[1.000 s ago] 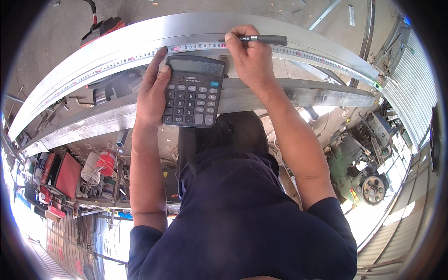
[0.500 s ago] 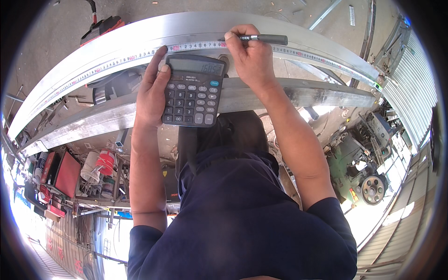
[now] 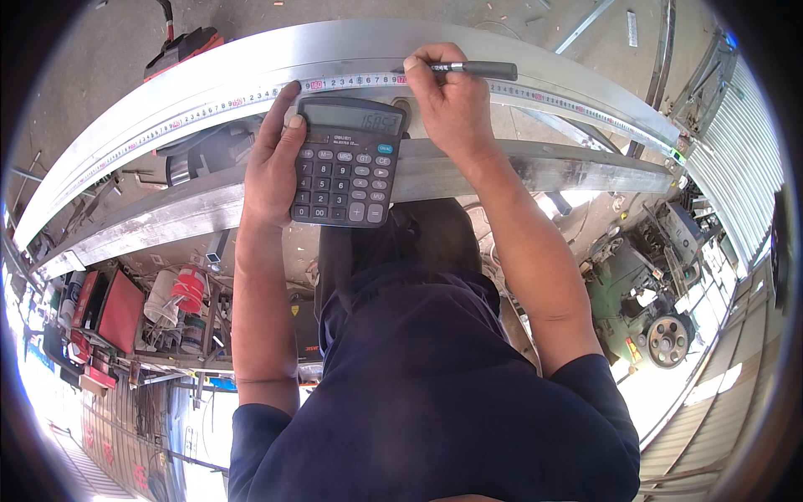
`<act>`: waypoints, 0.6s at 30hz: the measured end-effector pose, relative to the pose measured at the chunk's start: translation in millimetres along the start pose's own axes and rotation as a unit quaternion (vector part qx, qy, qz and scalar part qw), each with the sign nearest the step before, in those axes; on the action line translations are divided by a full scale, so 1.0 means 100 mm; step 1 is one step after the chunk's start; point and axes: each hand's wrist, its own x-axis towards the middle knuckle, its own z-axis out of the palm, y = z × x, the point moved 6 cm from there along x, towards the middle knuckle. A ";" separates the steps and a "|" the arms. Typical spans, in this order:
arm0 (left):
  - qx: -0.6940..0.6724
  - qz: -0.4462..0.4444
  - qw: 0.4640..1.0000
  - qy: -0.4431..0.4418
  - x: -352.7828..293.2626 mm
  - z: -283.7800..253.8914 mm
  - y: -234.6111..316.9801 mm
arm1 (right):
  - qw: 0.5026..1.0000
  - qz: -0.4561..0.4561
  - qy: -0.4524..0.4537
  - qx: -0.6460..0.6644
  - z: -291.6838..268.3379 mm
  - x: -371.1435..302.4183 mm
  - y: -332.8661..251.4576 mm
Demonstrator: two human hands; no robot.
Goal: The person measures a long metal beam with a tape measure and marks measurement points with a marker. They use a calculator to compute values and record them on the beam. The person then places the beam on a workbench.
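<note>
My left hand (image 3: pixel 274 171) grips the left side of a black calculator (image 3: pixel 345 171), its display lit with digits. The index finger of that hand reaches up to the lower edge of a tape measure (image 3: pixel 360 82). The tape lies stretched along a long, wide silvery metal bar (image 3: pixel 351 46). In my right hand (image 3: pixel 456 105) is a dark marker pen (image 3: pixel 485 70), held between thumb and fingers. Its tip points left and sits at the bar's surface just above the tape; whether it touches, I cannot tell.
Nearer to me runs a second metal beam (image 3: pixel 535 167), parallel to the bar. A red and black power tool (image 3: pixel 188 52) stands on the floor beyond, at left. Red boxes (image 3: pixel 121 314) and a red bucket (image 3: pixel 189 289) crowd the near left. A green machine with a wheel (image 3: pixel 668 340) is at right.
</note>
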 end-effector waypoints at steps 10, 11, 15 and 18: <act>0.040 -0.007 0.999 0.009 -0.02 0.03 0.04 | 1.000 -0.006 0.001 -0.006 -0.02 0.00 -0.01; 0.040 -0.007 0.999 0.010 -0.02 0.03 0.04 | 1.000 -0.006 -0.001 -0.009 -0.02 0.00 -0.01; 0.021 -0.012 1.000 0.001 -0.02 0.02 0.02 | 1.000 0.004 -0.008 -0.012 -0.02 0.00 0.00; 0.012 0.005 1.000 0.006 0.00 0.00 0.01 | 0.999 0.020 0.017 0.046 -0.05 -0.01 0.01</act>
